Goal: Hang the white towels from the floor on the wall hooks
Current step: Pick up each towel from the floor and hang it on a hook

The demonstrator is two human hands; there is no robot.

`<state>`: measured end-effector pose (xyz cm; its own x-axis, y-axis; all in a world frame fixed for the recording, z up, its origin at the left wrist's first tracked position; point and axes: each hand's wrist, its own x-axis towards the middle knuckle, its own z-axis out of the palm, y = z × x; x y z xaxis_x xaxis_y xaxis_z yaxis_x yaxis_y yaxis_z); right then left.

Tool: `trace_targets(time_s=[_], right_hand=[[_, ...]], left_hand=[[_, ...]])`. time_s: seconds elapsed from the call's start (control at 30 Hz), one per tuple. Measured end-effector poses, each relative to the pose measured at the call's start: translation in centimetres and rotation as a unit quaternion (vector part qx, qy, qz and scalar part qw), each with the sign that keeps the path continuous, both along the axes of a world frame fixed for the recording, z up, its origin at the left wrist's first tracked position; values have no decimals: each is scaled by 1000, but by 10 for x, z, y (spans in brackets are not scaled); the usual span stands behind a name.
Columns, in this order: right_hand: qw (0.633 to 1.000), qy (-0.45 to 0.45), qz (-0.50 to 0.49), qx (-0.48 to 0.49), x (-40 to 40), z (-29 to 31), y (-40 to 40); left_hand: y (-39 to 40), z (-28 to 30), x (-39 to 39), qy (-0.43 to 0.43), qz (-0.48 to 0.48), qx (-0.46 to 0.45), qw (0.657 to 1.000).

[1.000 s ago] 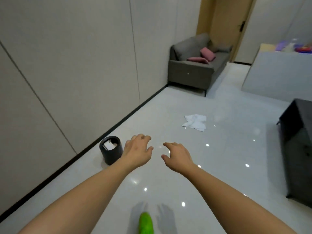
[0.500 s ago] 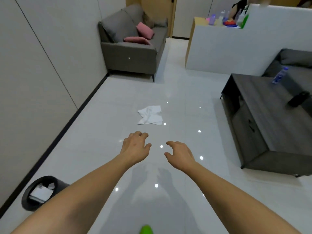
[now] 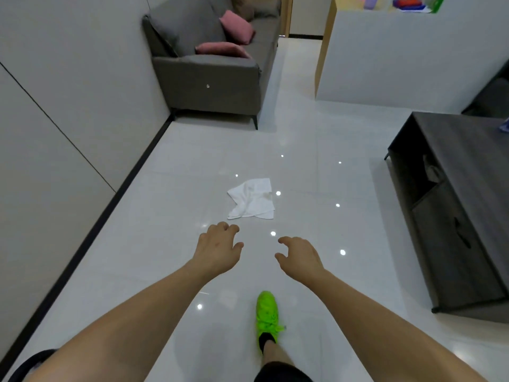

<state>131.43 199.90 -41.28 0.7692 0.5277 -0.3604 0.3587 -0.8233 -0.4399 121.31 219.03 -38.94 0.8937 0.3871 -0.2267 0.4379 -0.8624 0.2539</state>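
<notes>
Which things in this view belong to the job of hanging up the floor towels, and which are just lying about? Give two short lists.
Belong to the job:
white towel, crumpled on the floor
left hand, empty
right hand, empty

Just lying about:
grey sofa
pink cushions
dark low table
black bin, at the frame edge

No wall hooks are in view.

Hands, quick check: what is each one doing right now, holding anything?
Left hand: open, fingers loosely curled, holding nothing.
Right hand: open, fingers loosely curled, holding nothing.
</notes>
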Motion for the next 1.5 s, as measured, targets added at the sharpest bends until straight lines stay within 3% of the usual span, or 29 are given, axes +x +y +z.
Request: trace_targets(time_s=[0.43, 0.87, 1.07, 1.27, 1.5], right_hand=[[995, 93, 4, -31, 241, -42, 126], [976, 179, -37, -117, 367, -167, 208], [958, 232, -66, -153, 426, -272, 276], [952, 260, -22, -161, 464, -426, 334], [958, 236, 20, -165, 478, -616, 373]], left_hand=[[129, -35, 216, 54, 82, -41, 994], [223, -172, 366, 139, 74, -132, 979], [286, -283, 426, 193, 96, -178, 960], [336, -432, 469, 228, 153, -197, 941], [342, -597, 448, 258, 180, -212, 925]])
